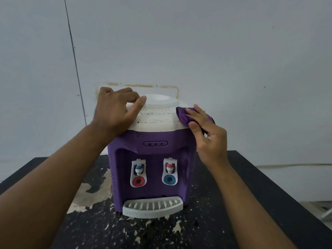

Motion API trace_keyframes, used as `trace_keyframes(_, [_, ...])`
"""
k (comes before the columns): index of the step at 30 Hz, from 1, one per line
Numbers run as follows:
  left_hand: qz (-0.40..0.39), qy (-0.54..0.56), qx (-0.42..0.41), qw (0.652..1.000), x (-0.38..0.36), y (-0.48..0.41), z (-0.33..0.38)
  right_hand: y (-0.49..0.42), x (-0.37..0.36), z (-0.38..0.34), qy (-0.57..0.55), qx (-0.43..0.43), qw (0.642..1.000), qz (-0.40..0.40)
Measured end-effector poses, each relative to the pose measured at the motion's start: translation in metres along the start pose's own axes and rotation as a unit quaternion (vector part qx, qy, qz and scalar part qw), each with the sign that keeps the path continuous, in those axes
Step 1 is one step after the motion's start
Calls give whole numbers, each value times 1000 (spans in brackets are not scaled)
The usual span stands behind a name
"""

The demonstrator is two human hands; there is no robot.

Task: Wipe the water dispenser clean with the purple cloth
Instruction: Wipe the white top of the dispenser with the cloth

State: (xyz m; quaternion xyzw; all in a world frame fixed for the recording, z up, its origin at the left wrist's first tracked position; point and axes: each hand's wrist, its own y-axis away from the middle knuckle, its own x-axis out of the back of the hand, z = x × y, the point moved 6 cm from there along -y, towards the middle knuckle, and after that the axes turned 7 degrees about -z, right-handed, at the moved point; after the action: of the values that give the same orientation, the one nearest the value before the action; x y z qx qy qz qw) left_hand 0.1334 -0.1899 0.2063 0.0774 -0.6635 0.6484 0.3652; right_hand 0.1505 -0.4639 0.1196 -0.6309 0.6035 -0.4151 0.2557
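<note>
At dispenser [150, 159] top's right edge, purple cloth [183, 116]

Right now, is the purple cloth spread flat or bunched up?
Bunched up: the purple cloth sits in thick folds under the right hand on the white dispenser top.

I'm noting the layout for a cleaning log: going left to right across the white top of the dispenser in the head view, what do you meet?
left hand resting on the top → brown grime streaks → purple cloth → right hand pressing the cloth.
</note>
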Motion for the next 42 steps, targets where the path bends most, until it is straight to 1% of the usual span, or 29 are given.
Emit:
trace_keyframes(1, [-1,1,0,1000,0,0,0,3,3,5,-21,-13,1000,4])
trace_keyframes(3, [-3,1,2,1000,0,0,1,-1,15,13,-83,-70,993,39])
trace_keyframes(5, [-4,2,3,1000,0,-1,1,-15,23,10,-68,-104,991,57])
trace_keyframes(7, [-4,3,4,1000,0,-1,1,-29,18,-2,-26,-86,995,32])
trace_keyframes(10, [-1,7,7,1000,0,1,0,-28,1,-21,17,-1,999,-33])
trace_keyframes(12, [-1,5,7,1000,0,2,0,-21,2,-18,26,40,998,-37])
trace_keyframes(13, [-2,4,7,1000,0,2,0,-19,7,-12,7,34,999,-28])
trace_keyframes(15, [-3,5,10,1000,1,2,1,-22,20,2,-61,-35,997,12])
trace_keyframes(16, [-2,6,12,1000,1,2,1,-27,24,7,-66,-70,995,35])
trace_keyframes(17, [-1,7,13,1000,1,1,2,-34,27,8,-40,-92,994,48])
trace_keyframes(18, [0,8,16,1000,1,1,2,-42,26,5,0,-99,994,40])
trace_keyframes(21, [2,12,21,1000,1,1,2,-67,6,-12,89,-72,992,-44])
trace_keyframes(23, [4,14,21,1000,1,2,1,-70,-7,-21,108,-44,990,-84])
trace_keyframes(25, [7,15,20,1000,1,2,0,-64,-7,-22,92,-4,991,-94])
trace_keyframes(27, [4,14,19,1000,1,2,0,-56,6,-10,29,-7,997,-78])
trace_keyframes(29, [2,15,20,1000,1,1,1,-52,21,6,-20,-46,998,-41])
trace_keyframes(31, [5,23,19,1000,1,1,2,-55,27,14,-8,-94,995,-7])
trace_keyframes(32, [8,29,18,999,1,1,2,-59,25,13,10,-107,994,-7])
trace_keyframes(35, [8,38,17,999,1,1,2,-73,5,-6,75,-85,992,-63])
trace_keyframes(38, [4,39,16,999,1,1,2,-76,-15,-22,89,-48,987,-125])
trace_keyframes(40, [3,40,16,999,1,1,1,-70,-15,-24,86,-5,988,-131])
trace_keyframes(42, [3,46,17,999,1,1,1,-62,-4,-15,43,8,994,-104])
